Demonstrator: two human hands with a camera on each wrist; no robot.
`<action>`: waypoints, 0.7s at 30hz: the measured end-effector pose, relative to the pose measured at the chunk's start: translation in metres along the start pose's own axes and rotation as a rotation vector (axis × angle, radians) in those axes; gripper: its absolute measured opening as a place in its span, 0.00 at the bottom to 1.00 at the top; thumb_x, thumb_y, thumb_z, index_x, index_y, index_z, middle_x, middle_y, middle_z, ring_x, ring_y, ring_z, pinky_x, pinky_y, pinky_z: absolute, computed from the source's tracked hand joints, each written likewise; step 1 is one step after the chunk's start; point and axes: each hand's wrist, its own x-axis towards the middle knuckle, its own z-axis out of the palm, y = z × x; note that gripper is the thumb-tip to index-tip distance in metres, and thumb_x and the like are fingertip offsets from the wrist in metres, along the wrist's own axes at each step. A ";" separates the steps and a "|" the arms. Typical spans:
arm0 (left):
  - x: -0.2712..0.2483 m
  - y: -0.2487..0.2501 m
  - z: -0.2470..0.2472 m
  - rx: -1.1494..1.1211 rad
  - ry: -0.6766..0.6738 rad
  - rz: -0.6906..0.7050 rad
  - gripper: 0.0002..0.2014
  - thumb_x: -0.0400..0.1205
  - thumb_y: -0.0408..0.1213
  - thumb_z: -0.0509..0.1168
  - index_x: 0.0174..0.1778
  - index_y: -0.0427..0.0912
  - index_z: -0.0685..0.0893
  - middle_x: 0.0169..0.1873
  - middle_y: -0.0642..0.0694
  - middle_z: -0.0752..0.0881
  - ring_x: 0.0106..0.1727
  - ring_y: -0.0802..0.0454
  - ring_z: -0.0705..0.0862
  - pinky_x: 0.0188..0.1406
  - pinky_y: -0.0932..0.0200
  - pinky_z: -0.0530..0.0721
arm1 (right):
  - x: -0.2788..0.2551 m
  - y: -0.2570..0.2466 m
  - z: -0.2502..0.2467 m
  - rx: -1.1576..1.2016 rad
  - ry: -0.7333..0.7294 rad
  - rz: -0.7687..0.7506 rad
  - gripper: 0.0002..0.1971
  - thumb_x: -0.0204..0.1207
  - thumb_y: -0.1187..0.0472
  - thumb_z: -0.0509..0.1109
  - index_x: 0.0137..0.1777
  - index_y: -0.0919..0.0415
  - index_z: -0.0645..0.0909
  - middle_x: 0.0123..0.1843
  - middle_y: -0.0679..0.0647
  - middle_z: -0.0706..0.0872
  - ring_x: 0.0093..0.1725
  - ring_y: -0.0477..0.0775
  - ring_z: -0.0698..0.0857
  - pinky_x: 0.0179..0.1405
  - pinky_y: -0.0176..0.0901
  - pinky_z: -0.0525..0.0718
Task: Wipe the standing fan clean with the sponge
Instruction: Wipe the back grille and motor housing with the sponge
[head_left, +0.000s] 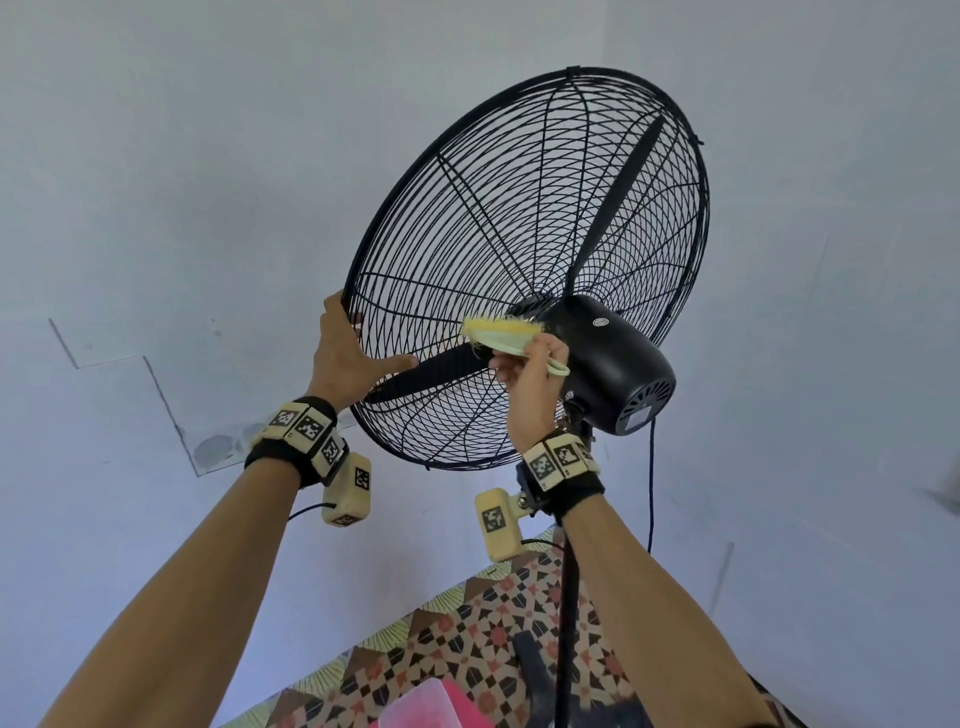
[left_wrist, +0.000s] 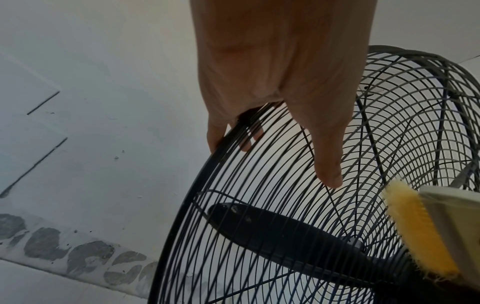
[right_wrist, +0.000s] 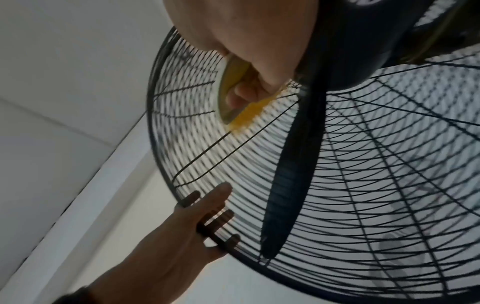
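Note:
The black standing fan (head_left: 530, 249) is tilted and seen from behind, its wire cage (left_wrist: 259, 205) wide around dark blades (right_wrist: 291, 185). My left hand (head_left: 358, 348) grips the cage rim at the left edge. Its fingers (left_wrist: 221, 133) curl over the rim and its thumb (left_wrist: 327, 164) lies along the wires. My right hand (head_left: 524, 369) holds a yellow sponge (head_left: 498, 332) against the rear grille, right next to the motor housing (head_left: 613, 364). The left wrist view shows the sponge (left_wrist: 420, 232) edge-on. In the right wrist view the sponge (right_wrist: 244, 111) is partly hidden by the fingers.
The fan's pole (head_left: 566, 623) drops to a patterned floor (head_left: 467, 649), and a black cord (head_left: 650, 493) hangs from the motor. A pink container (head_left: 431, 706) sits at the bottom edge. Pale walls close in behind and to the right.

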 end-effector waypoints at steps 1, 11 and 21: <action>0.000 -0.001 0.000 0.001 0.000 -0.005 0.58 0.64 0.47 0.90 0.83 0.46 0.59 0.75 0.44 0.72 0.71 0.48 0.76 0.72 0.45 0.79 | -0.003 0.001 0.003 -0.008 -0.036 -0.006 0.04 0.89 0.67 0.54 0.57 0.60 0.69 0.39 0.62 0.85 0.31 0.53 0.84 0.29 0.42 0.77; -0.004 0.000 -0.002 -0.013 -0.006 0.015 0.58 0.65 0.47 0.90 0.83 0.46 0.58 0.76 0.44 0.71 0.69 0.51 0.75 0.69 0.50 0.76 | -0.003 -0.007 -0.017 0.013 -0.003 0.051 0.04 0.87 0.67 0.58 0.55 0.59 0.73 0.40 0.59 0.87 0.34 0.55 0.83 0.31 0.42 0.78; -0.005 0.000 -0.001 -0.021 -0.009 0.011 0.59 0.64 0.47 0.90 0.84 0.45 0.58 0.76 0.43 0.71 0.71 0.49 0.75 0.71 0.48 0.76 | -0.009 -0.011 -0.013 0.048 -0.098 0.123 0.06 0.84 0.70 0.57 0.54 0.63 0.74 0.36 0.61 0.85 0.31 0.56 0.81 0.30 0.42 0.80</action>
